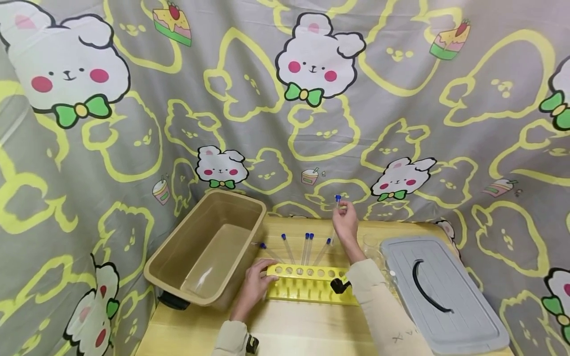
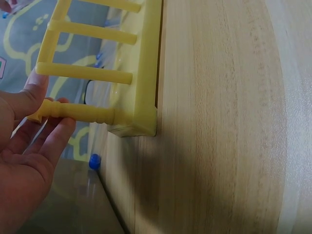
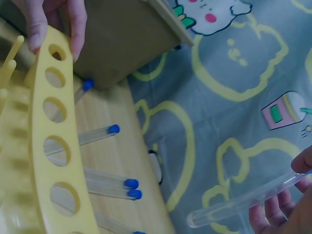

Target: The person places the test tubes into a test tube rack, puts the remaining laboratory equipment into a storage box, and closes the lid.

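A yellow test tube rack [image 1: 307, 296] stands on the wooden table, its row of round holes facing up. My left hand [image 1: 256, 284] grips its left end, thumb and fingers around the end post [image 2: 83, 112]. Behind the rack lie several clear test tubes [image 3: 100, 135] with blue caps, fanned out on the table. My right hand [image 1: 346, 225] pinches another test tube [image 3: 239, 201] near its capped end, raised above the table beyond the rack. Its rounded end points down, and its blue cap [image 1: 338, 197] shows above my fingers.
A brown plastic bin [image 1: 213, 257] sits left of the rack. To the right lies a grey lid [image 1: 445, 291] with a black handle. Clear round glassware [image 1: 374, 247] stands between my right sleeve and the lid. A printed curtain [image 1: 311, 123] hangs behind the table.
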A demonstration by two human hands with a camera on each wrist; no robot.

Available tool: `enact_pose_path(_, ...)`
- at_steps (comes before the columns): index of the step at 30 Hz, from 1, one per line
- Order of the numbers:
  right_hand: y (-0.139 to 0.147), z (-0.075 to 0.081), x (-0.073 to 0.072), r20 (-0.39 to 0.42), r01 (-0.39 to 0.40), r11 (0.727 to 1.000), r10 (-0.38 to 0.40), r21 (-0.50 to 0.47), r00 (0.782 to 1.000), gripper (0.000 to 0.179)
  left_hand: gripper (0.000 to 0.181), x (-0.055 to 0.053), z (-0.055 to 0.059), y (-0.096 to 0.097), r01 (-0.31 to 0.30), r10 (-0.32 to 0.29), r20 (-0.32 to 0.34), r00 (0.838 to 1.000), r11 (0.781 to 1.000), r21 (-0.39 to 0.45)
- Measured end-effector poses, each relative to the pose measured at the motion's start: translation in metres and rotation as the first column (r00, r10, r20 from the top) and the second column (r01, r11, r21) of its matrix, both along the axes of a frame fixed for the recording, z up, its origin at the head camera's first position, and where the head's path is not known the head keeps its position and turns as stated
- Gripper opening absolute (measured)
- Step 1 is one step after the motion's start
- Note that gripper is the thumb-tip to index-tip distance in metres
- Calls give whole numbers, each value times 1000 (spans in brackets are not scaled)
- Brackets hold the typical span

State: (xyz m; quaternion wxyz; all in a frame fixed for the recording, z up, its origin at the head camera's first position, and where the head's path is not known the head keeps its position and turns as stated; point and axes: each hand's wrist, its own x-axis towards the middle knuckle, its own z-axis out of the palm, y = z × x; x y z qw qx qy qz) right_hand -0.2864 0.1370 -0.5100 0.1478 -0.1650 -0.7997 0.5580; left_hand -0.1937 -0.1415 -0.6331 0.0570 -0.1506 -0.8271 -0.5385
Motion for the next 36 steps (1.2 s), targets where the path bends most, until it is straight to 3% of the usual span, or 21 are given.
enact_pose_path(8,12,18,19,-121,-23,998,17,-53,993,30,43,0,2,3,7,-7,12,1000,1000,-3)
enact_pose_path(16,25,37,49,-303,-48,999,39,-20,952,27,44,-1,3,6,-1,1,-25,1000,1000,1)
enact_pose_path(27,35,36,83,-400,-52,996,79,77,913,35,44,3,1,5,-16,16,-24,1000,1000,3)
enact_pose_path(36,42,28,103,-422,-47,990,99,132,901,43,43,3,0,4,-9,9,-30,999,1000,10)
